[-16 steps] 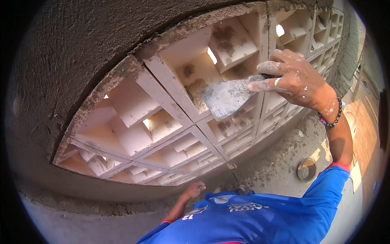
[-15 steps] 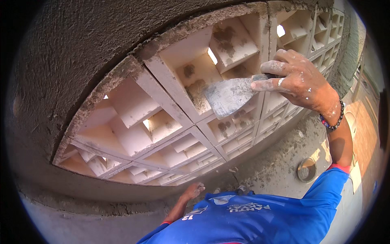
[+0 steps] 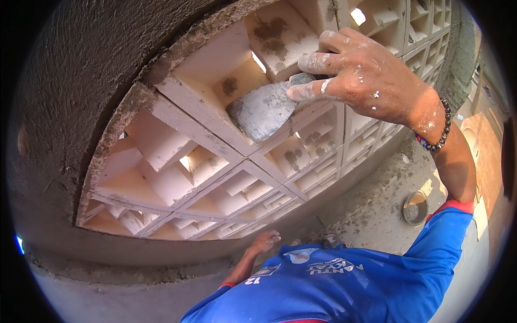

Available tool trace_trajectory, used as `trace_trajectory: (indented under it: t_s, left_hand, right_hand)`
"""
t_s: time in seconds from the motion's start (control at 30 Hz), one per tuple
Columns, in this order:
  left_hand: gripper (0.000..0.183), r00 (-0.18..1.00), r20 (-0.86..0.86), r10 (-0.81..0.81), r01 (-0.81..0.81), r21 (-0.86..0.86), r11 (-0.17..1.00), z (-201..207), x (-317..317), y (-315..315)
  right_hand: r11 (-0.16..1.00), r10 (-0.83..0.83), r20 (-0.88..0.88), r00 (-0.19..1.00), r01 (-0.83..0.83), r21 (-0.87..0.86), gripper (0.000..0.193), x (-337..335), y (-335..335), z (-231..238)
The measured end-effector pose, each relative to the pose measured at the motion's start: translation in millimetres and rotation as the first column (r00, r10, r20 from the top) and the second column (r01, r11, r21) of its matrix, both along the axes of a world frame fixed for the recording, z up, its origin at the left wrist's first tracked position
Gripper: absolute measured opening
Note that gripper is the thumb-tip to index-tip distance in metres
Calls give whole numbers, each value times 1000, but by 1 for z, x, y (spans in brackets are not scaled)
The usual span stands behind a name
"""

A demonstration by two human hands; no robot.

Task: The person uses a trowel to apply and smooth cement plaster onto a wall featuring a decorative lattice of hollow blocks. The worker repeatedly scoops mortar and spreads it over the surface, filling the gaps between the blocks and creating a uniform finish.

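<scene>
My right hand [image 3: 371, 81], spotted with white and grey paste, is closed on the short handle of a putty knife [image 3: 265, 109]. The wide grey blade is smeared and points left, over the lower edge of a pale breeze block [image 3: 207, 102]; whether it touches the block I cannot tell. Most of the handle is hidden by my fingers. Low down near the foot of the wall hangs my left hand [image 3: 265, 241], small in view, with its fingers loosely bent and nothing visible in them.
Rough grey plaster [image 3: 81, 70] borders the panel of breeze blocks, which have stepped hollows and dark damp patches. Below on the right, a round bucket [image 3: 415, 208] stands on the mortar-splashed floor [image 3: 371, 218]. Boards [image 3: 487, 167] lie at the far right.
My right hand has moved left with the putty knife, bringing the blade down toward the block's lower edge. The view has shifted slightly. My left hand still hangs low.
</scene>
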State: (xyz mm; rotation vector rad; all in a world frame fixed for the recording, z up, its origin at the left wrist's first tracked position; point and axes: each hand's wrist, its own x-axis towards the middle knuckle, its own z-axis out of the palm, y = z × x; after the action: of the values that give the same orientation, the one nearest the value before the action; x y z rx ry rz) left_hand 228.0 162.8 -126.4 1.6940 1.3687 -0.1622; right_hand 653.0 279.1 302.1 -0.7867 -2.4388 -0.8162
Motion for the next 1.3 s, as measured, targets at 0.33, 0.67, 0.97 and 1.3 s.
trace_trajectory:
  t_s: [0.33, 0.67, 0.97, 1.3]
  left_hand:
    - [46, 1000, 3, 14, -14, 38, 999, -6, 9, 0]
    - [48, 998, 40, -52, 52, 5, 999, -15, 12, 7]
    - [45, 999, 32, -39, 37, 51, 998, -7, 28, 13]
    - [45, 988, 124, -93, 80, 108, 991, -36, 28, 12]
  right_hand:
    - [1000, -9, -17, 1000, 9, 26, 37, -1, -8, 0]
    - [999, 50, -1, 999, -50, -20, 43, 0, -7, -8]
    - [865, 64, -334, 940, -220, -452, 53, 20, -49, -21]
    - [684, -85, -928, 364, -655, -320, 49, -103, -84, -133]
